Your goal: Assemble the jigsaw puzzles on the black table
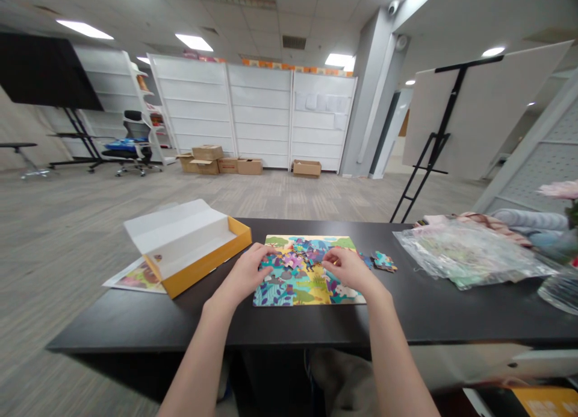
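A colourful jigsaw puzzle with animals and plants on it lies on the black table in front of me. Loose puzzle pieces are heaped over its middle and upper part. My left hand rests at the puzzle's left edge, thumb and fingers apart, with no piece visible between them. Over the right half, my right hand has its fingers curled together close to the pieces; whatever is between the fingertips is hidden. Several joined pieces lie on the table just right of the puzzle.
At the left stands an open yellow box with a white lid, partly over a printed sheet. Clear plastic bags and folded cloths lie at the right, near a glass vase. The black table ends close to my body.
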The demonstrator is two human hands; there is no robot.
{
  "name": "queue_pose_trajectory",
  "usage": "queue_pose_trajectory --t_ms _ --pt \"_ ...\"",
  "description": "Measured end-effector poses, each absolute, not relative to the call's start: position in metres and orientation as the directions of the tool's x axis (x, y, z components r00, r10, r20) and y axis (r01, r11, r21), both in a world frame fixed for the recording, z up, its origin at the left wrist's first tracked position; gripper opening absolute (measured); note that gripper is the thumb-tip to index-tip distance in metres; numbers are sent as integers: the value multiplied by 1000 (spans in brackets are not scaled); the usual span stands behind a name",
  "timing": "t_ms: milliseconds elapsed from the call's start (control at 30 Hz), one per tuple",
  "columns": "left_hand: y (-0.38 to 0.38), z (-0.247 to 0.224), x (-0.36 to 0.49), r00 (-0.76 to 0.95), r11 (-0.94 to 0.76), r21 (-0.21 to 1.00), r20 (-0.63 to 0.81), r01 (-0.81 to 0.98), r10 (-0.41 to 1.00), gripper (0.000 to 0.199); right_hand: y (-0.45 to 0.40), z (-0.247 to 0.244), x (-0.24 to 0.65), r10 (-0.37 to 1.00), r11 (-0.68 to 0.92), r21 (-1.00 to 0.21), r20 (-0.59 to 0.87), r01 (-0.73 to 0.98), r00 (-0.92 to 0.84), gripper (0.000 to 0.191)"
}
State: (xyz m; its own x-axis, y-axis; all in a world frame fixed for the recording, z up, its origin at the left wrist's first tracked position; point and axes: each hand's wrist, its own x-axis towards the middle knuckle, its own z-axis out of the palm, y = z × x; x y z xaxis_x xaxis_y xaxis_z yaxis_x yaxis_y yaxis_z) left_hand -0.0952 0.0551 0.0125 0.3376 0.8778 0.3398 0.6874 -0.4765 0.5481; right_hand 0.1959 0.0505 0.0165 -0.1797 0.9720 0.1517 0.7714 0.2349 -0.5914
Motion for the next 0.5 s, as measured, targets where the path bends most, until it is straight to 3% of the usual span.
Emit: queue_pose_trajectory --t_ms 300,500 --pt "56 8 -108 185 -401 721 363 565 913 25 49 21 194 972 236 -595 151 768 -182 12" --pt "50 17 -135 -52 -328 788 413 521 909 30 44 25 195 979 203 -615 129 762 -156 10"
